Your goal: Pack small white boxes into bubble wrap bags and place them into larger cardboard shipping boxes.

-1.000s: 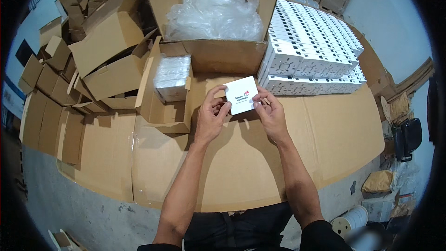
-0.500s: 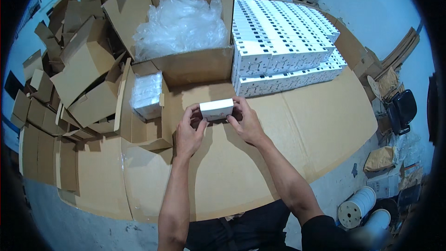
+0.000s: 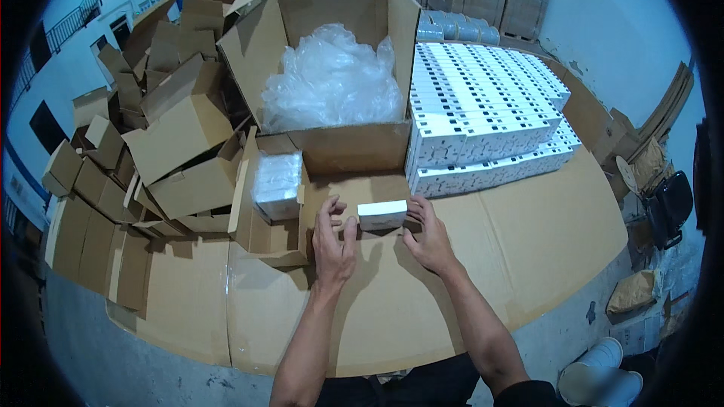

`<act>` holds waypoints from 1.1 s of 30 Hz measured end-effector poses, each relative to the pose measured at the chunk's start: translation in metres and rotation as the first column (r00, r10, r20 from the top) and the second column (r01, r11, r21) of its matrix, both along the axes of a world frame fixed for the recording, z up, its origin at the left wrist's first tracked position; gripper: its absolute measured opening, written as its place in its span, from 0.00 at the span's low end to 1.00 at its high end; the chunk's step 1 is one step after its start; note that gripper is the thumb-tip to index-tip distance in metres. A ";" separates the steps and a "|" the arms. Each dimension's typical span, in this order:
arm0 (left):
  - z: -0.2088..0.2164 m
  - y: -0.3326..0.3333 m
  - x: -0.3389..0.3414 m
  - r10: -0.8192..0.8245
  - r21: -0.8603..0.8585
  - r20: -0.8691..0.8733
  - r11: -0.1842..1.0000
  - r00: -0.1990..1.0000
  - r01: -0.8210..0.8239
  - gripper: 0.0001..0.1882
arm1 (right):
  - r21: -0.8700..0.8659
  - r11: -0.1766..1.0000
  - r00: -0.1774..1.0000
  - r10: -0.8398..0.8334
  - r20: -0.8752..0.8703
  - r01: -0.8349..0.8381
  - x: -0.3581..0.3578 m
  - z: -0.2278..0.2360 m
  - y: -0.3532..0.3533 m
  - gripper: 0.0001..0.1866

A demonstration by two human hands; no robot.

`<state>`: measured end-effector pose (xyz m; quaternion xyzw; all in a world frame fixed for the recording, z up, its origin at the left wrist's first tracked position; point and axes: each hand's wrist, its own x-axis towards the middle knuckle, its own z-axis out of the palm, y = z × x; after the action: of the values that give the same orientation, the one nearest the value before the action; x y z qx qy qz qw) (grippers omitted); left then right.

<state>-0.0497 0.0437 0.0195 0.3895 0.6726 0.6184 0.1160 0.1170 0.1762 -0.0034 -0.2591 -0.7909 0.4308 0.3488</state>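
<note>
A small white box [image 3: 382, 215] stands on the cardboard-covered table in front of me. My left hand [image 3: 334, 247] is just left of it, holding nothing, with its fingers apart and a gap to the box. On the other side, my right hand [image 3: 431, 240] has its fingers and thumb spread at the box's right end; whether the fingertips touch it I cannot tell. Left of my left hand is an open carton [image 3: 284, 258] with clear-wrapped packs [image 3: 277, 187] in its far part.
Stacked white boxes [image 3: 483, 117] fill the far right of the table. A large open carton [image 3: 354, 143] holds crumpled clear plastic bags [image 3: 332, 79]. Empty cartons [image 3: 181, 136] are heaped at the left. A black chair [image 3: 671, 209] and wire spools [image 3: 599, 373] stand off the table's right side.
Both hands held the white box by its ends; my left hand has let go and drawn away to the left, and my right grip has loosened. The head view has tilted up.
</note>
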 end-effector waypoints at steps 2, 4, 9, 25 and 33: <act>0.014 0.002 0.003 0.061 0.075 -0.095 0.996 0.994 -0.054 0.23 | 0.054 0.998 0.998 -0.039 0.044 0.037 0.010 0.002 -0.004 0.32; 0.033 0.006 0.004 0.074 0.152 -0.220 0.987 0.973 -0.041 0.19 | 0.057 0.997 0.994 -0.049 0.094 0.043 0.021 0.009 -0.013 0.31; 0.122 0.083 -0.017 0.211 0.293 -0.400 0.951 0.892 -0.094 0.08 | 0.411 0.910 0.896 -0.229 0.382 0.058 0.040 0.012 -0.017 0.28; 0.148 0.349 -0.179 -0.049 -0.249 -0.749 0.945 0.661 -0.211 0.19 | 0.479 0.877 0.829 -0.290 0.478 0.031 0.032 0.015 -0.026 0.24; 0.212 0.290 -0.164 0.091 -0.095 -0.532 0.981 0.842 -0.166 0.12 | 0.459 0.885 0.833 -0.310 0.459 0.076 0.039 0.012 -0.023 0.24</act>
<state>-0.2142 0.3340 0.2311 0.4883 0.7444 0.4471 -0.0872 0.1563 0.1533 0.0085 -0.3644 -0.8981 0.1246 0.2124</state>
